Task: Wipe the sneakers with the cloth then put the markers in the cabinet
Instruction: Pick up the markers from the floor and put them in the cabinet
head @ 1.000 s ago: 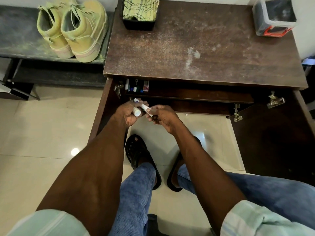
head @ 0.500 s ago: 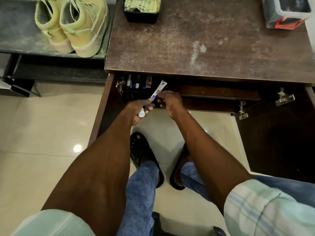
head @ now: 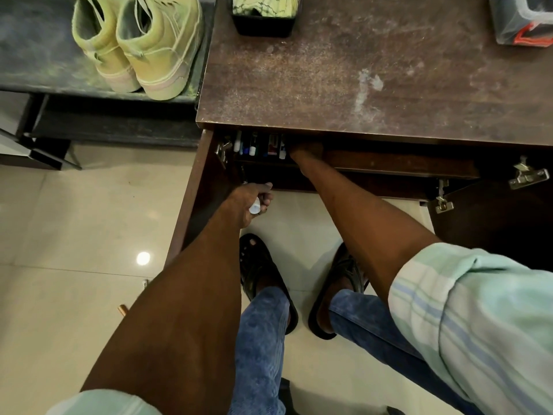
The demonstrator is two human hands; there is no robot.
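A view from above, looking down a person's two bare forearms toward an open wooden cabinet (head: 374,73). Its dusty brown top fills the upper right. Both doors stand swung open, metal hinges (head: 528,175) showing on the right one.

Just under the front edge of the top, at the left end of the inner shelf (head: 389,163), a row of markers (head: 260,146) stands or leans side by side, white, blue and red ends showing. The right hand (head: 305,151) reaches onto that shelf immediately to the right of the row. Its fingers are hidden beneath the cabinet top, so whether it holds anything cannot be told.

The left hand (head: 254,202) hangs lower, in front of the cabinet opening, fingers curled around a white marker (head: 255,206) whose round end pokes out under the fist.

On top of the cabinet, at the back, a black tray (head: 263,26) holds a folded green-checked cloth (head: 266,6). At the far right corner stands a clear box (head: 520,22) with an orange-red base; its contents are unclear.

To the left, on a dark low shelf (head: 36,55), a pair of yellow-green sneakers (head: 140,46) sits side by side, heels toward the viewer.

Below, blue jeans and black sandals (head: 263,280) on pale floor tiles.
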